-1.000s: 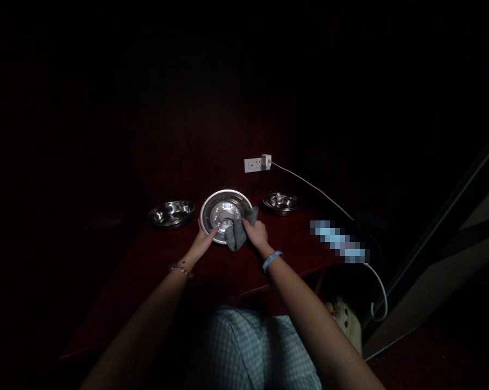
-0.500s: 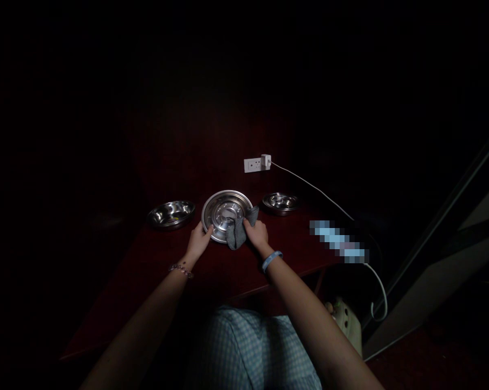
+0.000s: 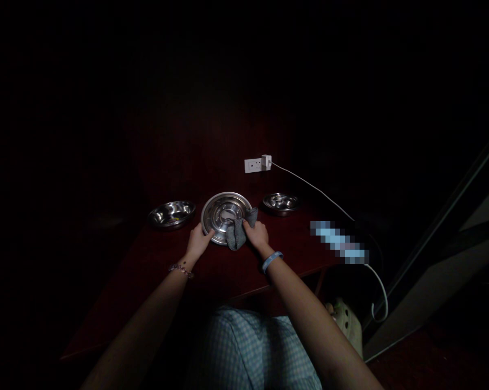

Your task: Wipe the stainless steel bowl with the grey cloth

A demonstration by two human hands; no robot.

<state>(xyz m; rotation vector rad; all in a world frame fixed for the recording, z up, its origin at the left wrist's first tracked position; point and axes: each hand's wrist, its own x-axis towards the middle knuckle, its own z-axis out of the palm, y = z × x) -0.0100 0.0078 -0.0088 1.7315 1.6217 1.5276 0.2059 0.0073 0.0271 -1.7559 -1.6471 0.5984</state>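
A round, shiny steel plate [image 3: 217, 211], tilted toward me, is held up over the dark red table. My left hand [image 3: 198, 241] grips its lower left rim, thumb on the front face and fingers behind. On the right side, my right hand [image 3: 257, 235] is closed on a grey cloth [image 3: 236, 234], which is pressed against the plate's rim and hangs over its lower right face. Whether the right fingers also grip the rim behind the cloth is hidden. Beyond my left hand stands a steel bowl [image 3: 171, 215] with a small yellowish-green spot inside. Another steel bowl [image 3: 281, 202] stands to the right.
The dark red table [image 3: 147, 292] has its front edge just before my lap. A wall socket [image 3: 252, 165] holds a white charger [image 3: 266, 161], its cable running right. A blurred bluish object [image 3: 339, 242] lies at the table's right. Below is a pale canister-like thing [image 3: 349, 327].
The plate has tipped or dropped very slightly. Both hands keep nearly the same place and hold, and the bowls have not moved.
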